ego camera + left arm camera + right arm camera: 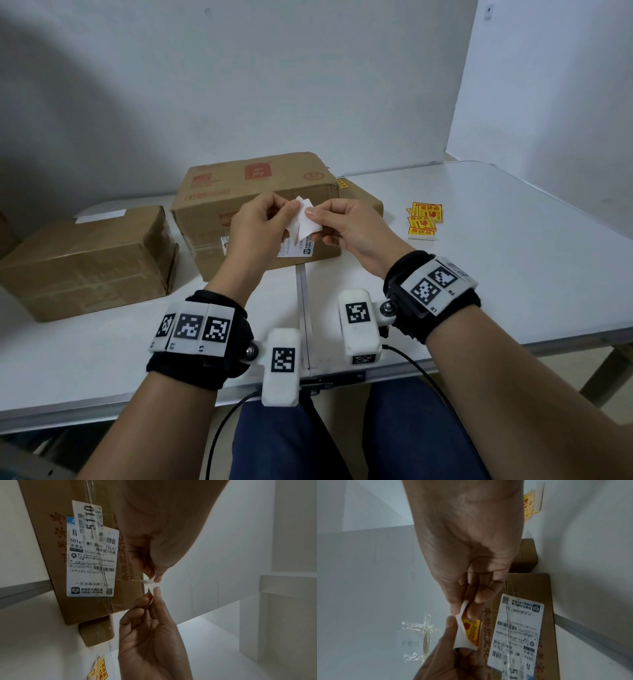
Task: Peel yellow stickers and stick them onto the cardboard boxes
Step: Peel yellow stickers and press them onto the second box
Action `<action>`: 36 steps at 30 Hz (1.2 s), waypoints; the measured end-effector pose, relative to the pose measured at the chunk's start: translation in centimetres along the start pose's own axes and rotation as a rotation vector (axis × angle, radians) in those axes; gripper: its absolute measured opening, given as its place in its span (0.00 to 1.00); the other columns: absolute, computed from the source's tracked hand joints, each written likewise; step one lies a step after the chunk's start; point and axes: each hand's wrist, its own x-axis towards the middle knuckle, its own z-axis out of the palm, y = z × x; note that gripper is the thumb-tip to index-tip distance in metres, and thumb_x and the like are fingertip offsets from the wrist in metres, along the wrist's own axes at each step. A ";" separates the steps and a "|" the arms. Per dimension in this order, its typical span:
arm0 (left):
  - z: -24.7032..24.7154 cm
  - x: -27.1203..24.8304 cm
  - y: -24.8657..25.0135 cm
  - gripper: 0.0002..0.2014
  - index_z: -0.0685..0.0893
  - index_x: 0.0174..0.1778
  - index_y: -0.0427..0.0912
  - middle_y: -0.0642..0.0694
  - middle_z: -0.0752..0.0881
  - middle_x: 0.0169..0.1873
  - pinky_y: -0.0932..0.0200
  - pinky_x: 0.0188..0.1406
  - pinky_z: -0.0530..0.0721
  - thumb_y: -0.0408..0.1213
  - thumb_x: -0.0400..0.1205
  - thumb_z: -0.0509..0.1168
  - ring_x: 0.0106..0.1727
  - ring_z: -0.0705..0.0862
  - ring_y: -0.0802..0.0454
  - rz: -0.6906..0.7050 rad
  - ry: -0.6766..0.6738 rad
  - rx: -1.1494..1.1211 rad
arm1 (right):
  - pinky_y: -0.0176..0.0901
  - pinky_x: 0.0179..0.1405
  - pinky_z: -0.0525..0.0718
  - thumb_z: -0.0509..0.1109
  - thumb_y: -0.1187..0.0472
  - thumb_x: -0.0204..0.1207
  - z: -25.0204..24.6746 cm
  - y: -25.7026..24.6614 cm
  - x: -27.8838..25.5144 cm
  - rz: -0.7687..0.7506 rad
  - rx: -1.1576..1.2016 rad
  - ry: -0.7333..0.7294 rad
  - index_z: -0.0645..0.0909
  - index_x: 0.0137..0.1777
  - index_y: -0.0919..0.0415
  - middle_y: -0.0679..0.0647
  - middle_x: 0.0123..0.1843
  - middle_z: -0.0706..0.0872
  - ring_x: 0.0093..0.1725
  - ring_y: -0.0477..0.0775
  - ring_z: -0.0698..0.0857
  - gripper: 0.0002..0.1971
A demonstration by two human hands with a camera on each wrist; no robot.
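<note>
Sticker mid-peel, frame centre.
Left hand [255, 226] and right hand [346, 224] both pinch one yellow sticker [306, 221], white backing showing, before the big cardboard box [239, 192]; spare stickers [424, 219] on bench, right.

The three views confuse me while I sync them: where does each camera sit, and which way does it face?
Head: worn on the head, looks forward and down at the table; shows both forearms, left hand and right hand pinching a sticker.
Left wrist: looks along the left hand at the fingertips and the large cardboard box.
Right wrist: looks along the right hand at the same sticker.
Both wrist views share the box's shipping label.
</note>
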 end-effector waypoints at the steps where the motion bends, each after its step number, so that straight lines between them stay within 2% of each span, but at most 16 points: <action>1: 0.0 0.0 -0.1 0.13 0.84 0.39 0.38 0.45 0.86 0.31 0.58 0.29 0.77 0.44 0.82 0.68 0.27 0.78 0.56 0.002 0.017 0.000 | 0.30 0.31 0.81 0.73 0.61 0.77 0.1 0.1 0.1 0.000 0.002 0.009 0.86 0.43 0.60 0.50 0.36 0.89 0.30 0.42 0.85 0.04; 6: 0.1 -0.1 -0.5 0.11 0.83 0.35 0.46 0.44 0.87 0.33 0.57 0.29 0.78 0.43 0.82 0.67 0.29 0.79 0.54 0.020 0.052 -0.029 | 0.31 0.32 0.82 0.73 0.60 0.77 0.0 0.1 0.2 0.022 0.015 0.024 0.85 0.43 0.62 0.53 0.38 0.89 0.31 0.43 0.85 0.05; 16: -0.1 0.0 -0.7 0.11 0.82 0.35 0.45 0.47 0.84 0.30 0.57 0.30 0.77 0.44 0.82 0.67 0.29 0.77 0.54 0.008 0.112 -0.101 | 0.31 0.31 0.81 0.73 0.61 0.77 -0.1 -0.1 0.3 0.033 0.050 0.038 0.84 0.45 0.64 0.52 0.35 0.87 0.30 0.44 0.84 0.06; 20: 0.0 0.2 -1.0 0.11 0.82 0.34 0.47 0.46 0.84 0.30 0.55 0.28 0.77 0.45 0.82 0.67 0.30 0.78 0.52 -0.003 0.142 -0.104 | 0.31 0.31 0.81 0.73 0.61 0.77 -0.1 -0.1 0.3 0.034 0.052 0.051 0.84 0.42 0.62 0.51 0.33 0.87 0.31 0.45 0.84 0.05; 23: 0.0 0.3 -1.1 0.11 0.83 0.36 0.46 0.45 0.86 0.33 0.54 0.31 0.78 0.45 0.82 0.67 0.30 0.79 0.52 -0.002 0.166 -0.107 | 0.31 0.30 0.81 0.73 0.61 0.77 -0.2 -0.2 0.3 0.034 0.055 0.064 0.84 0.42 0.62 0.51 0.33 0.87 0.31 0.45 0.84 0.05; 29: 0.0 0.5 -1.0 0.11 0.83 0.39 0.44 0.48 0.84 0.33 0.52 0.32 0.81 0.46 0.82 0.67 0.29 0.78 0.56 -0.011 0.195 -0.101 | 0.31 0.31 0.82 0.73 0.61 0.77 -0.2 -0.3 0.5 0.014 0.052 0.091 0.84 0.39 0.61 0.50 0.30 0.86 0.29 0.44 0.84 0.06; 32: -0.1 0.8 -1.0 0.11 0.82 0.36 0.46 0.52 0.83 0.29 0.55 0.30 0.78 0.46 0.82 0.66 0.28 0.77 0.56 -0.007 0.220 -0.095 | 0.31 0.30 0.82 0.73 0.62 0.77 -0.2 -0.4 0.5 0.009 0.061 0.116 0.84 0.39 0.62 0.47 0.27 0.85 0.29 0.45 0.84 0.06; 36: -0.1 0.9 -1.2 0.11 0.81 0.34 0.50 0.52 0.83 0.30 0.55 0.32 0.78 0.48 0.81 0.66 0.33 0.78 0.53 0.009 0.251 -0.082 | 0.30 0.30 0.82 0.73 0.63 0.77 -0.2 -0.5 0.7 0.005 0.074 0.145 0.83 0.42 0.64 0.44 0.23 0.83 0.28 0.44 0.84 0.05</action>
